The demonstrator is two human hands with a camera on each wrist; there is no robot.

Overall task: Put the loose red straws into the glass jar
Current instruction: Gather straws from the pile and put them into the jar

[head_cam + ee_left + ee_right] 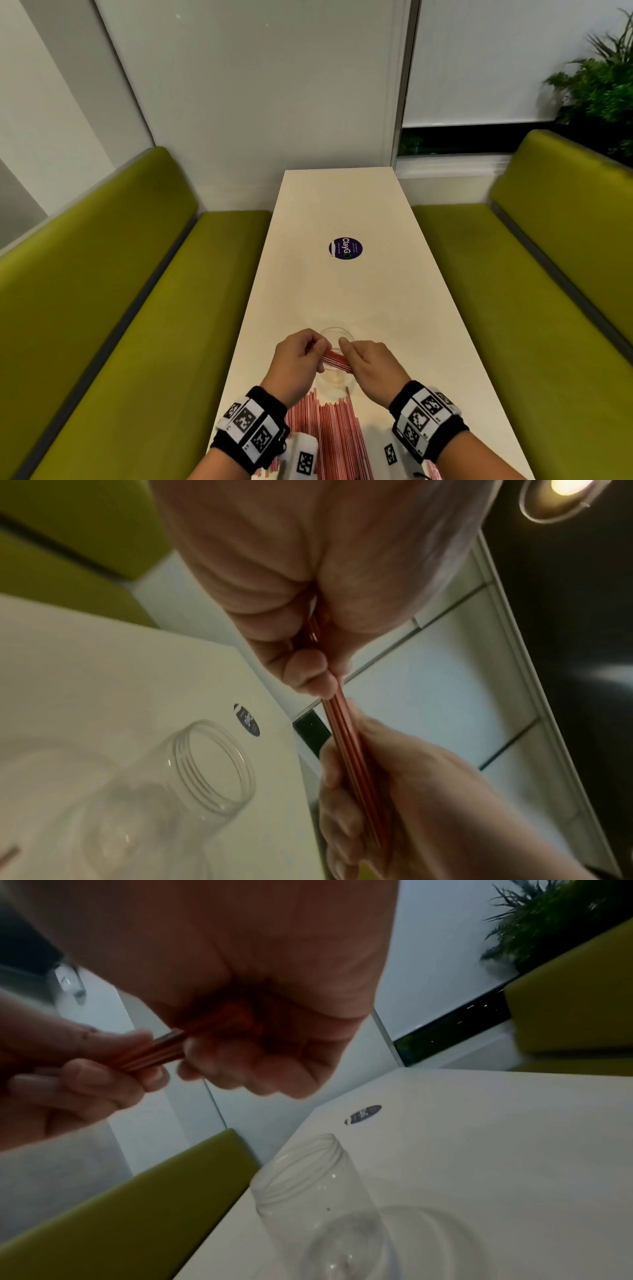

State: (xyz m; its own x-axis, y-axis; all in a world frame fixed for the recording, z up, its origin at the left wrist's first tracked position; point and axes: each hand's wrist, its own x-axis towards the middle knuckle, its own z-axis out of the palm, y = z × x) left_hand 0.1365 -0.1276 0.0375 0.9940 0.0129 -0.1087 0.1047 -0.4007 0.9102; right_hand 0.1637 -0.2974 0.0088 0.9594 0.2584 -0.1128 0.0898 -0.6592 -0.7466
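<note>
Above the jar's mouth, your fingers pinch a small bundle of red straws from both ends.

Your left hand curls round one end and your right hand round the other, holding the bundle level over the open glass jar. The jar stands upright on the white table, with the loose red straws spread just behind it, between your wrists. A round purple sticker lies further up the table.
</note>
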